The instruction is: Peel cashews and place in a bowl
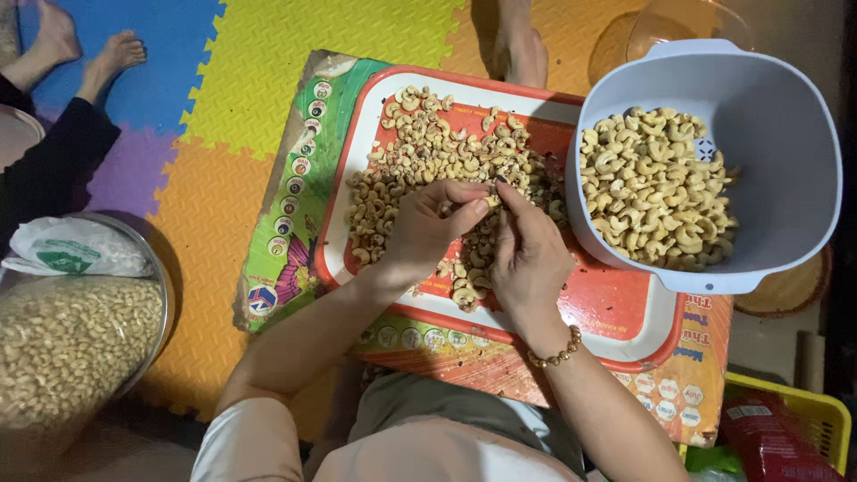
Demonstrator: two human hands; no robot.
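Over the red tray both hands meet — the left hand and the right hand pinch together on one cashew above the heap of nuts. Right of the tray sits a grey bowl of cashews, its rim overlapping the tray's edge. Left of the tray stands a metal basin of nuts, with a plastic bag on top — another person's bare feet lie beyond it.
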